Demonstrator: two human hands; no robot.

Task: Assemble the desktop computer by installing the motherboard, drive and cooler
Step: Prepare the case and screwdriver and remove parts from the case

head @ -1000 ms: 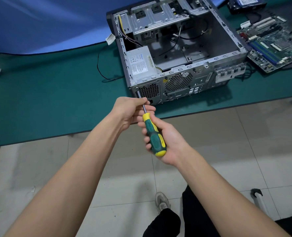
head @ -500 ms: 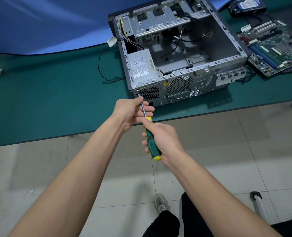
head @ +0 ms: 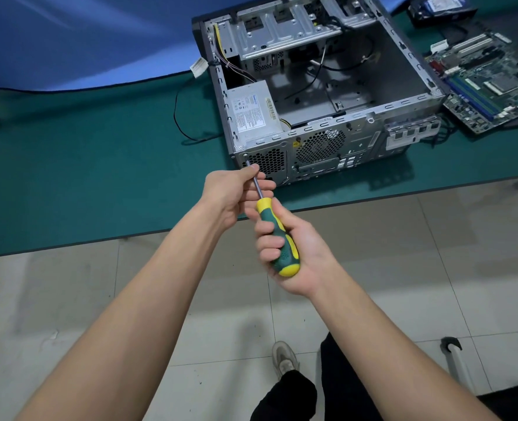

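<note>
Both hands grip the screwdriver (head: 277,238), right (head: 294,250) on handle, left (head: 236,192) pinching shaft, tip at the case (head: 321,147) rear corner screw ahead

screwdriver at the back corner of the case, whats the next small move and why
Probably turn the handle with the right hand while the left hand steadies the shaft. The screwdriver tip sits at a screw on the case rear panel by the power supply, so it looks lined up.
</note>
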